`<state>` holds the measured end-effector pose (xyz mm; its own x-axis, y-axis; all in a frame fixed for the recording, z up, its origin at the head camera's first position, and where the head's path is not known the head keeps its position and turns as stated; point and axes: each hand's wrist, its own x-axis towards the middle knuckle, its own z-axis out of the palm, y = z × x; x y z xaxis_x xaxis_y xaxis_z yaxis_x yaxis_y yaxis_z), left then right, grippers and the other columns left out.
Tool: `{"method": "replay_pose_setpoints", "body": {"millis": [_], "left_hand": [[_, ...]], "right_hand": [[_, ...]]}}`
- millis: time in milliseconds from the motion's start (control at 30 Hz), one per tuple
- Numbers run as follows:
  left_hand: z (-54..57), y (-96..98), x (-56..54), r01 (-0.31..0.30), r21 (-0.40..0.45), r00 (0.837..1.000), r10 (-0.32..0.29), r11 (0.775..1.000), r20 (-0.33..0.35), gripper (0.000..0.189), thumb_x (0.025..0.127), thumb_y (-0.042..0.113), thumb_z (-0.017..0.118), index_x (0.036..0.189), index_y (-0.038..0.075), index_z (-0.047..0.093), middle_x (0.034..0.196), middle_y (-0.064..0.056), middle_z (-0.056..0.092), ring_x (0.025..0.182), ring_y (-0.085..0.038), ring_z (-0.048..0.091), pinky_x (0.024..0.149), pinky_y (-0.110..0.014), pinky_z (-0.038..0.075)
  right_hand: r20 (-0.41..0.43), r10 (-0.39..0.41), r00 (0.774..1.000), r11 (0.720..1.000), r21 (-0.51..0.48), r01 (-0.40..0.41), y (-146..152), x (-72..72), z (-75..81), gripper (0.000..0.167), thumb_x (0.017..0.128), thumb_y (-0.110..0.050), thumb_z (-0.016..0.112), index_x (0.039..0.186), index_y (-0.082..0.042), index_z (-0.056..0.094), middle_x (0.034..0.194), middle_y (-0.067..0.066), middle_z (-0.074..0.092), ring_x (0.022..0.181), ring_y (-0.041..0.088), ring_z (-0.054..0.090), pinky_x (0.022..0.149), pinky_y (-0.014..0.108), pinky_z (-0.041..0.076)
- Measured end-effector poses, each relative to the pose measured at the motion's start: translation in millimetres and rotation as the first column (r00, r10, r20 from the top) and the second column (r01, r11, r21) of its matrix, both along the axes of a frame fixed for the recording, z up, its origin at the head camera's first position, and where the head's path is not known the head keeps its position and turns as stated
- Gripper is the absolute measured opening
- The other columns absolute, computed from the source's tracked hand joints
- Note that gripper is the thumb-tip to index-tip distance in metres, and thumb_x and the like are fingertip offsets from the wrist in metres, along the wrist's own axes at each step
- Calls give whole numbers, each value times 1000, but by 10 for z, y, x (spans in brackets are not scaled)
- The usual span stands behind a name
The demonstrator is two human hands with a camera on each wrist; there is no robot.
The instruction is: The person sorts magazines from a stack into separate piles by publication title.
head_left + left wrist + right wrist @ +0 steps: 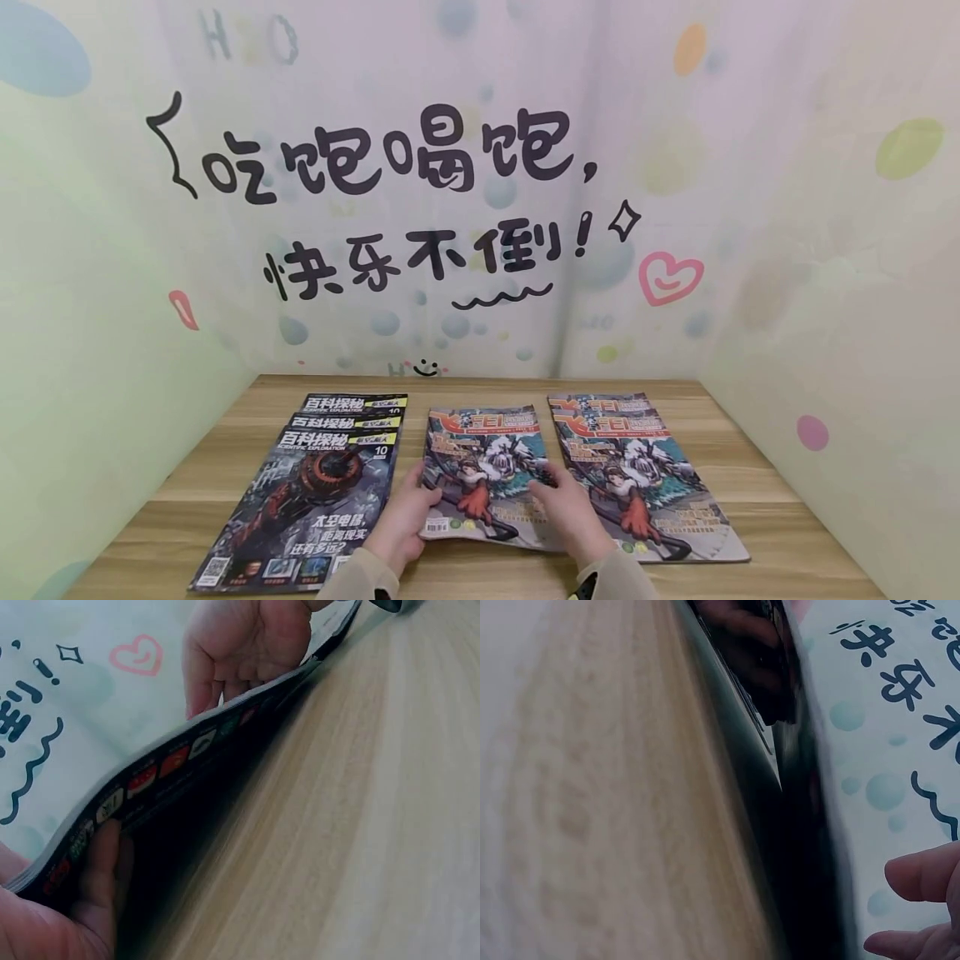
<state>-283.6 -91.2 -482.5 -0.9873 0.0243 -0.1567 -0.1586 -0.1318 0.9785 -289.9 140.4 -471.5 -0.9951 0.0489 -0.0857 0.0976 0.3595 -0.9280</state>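
A comic-style magazine [487, 479] with a red-clad figure on its cover is in the middle, its near edge raised off the table. My left hand [408, 517] grips its left edge; in the left wrist view, the fingers [101, 877] lie under the dark back cover. At the magazine's right side is my right hand [570, 508], over the cover. The right wrist view shows the right thumb and a finger [922, 874] spread, apart from the magazine's edge [829, 825].
On the left, overlapping science magazines [315, 500] lie in a staggered row. Right of my hands, matching comic-style magazines [652, 492] overlap likewise. The wooden table [480, 575] meets a printed curtain-like wall [420, 333] at the back and pale walls at the sides.
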Motion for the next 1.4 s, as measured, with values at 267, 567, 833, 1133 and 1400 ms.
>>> {"method": "replay_pose_setpoints", "body": {"millis": [267, 567, 833, 1133, 1400], "left_hand": [[-27, -61, -18, 41, 257, 998, -52, 966, 37, 64, 98, -1, 34, 152, 0, -1, 146, -35, 27, 102, -22, 61, 85, -32, 53], [-66, -79, -35, 70, 308, 997, -79, 949, 17, 68, 97, 0, 36, 152, 1, -5, 148, -35, 23, 111, -27, 57, 90, -34, 51], [-56, -89, -28, 75, 242, 997, -78, 967, 3, 65, 97, -1, 36, 151, -2, 0, 145, -36, 27, 106, -27, 60, 87, -33, 53], [-15, -92, -26, 65, 201, 997, -73, 977, 29, 65, 97, 0, 36, 151, -1, 0, 144, -37, 27, 97, -22, 63, 82, -33, 54], [4, -98, -7, 68, 212, 997, -74, 975, 21, 65, 96, 1, 36, 151, -1, 1, 143, -37, 28, 97, -22, 62, 82, -32, 54]], "right_hand": [[10, 1, 1000, 997, -75, 0, 71, -38, 14, 64, 93, -17, 58, 143, 12, 29, 145, 35, 30, 133, 49, 29, 105, 58, 31], [37, -4, 999, 994, -109, 8, 124, -78, -22, 64, 91, -10, 59, 144, 10, 30, 143, 35, 32, 131, 46, 33, 104, 56, 34], [43, -24, 999, 992, -121, 29, 132, -90, -58, 63, 88, -4, 60, 143, 11, 32, 137, 34, 37, 124, 43, 38, 100, 54, 37], [87, -3, 996, 981, -193, 20, 164, -103, -52, 66, 87, -3, 62, 144, 10, 32, 142, 36, 32, 121, 41, 44, 99, 50, 40], [129, 124, 984, 900, -432, -57, 226, -107, -75, 70, 89, 1, 56, 149, 7, 19, 138, 33, 39, 82, 16, 63, 73, 31, 53]]}}
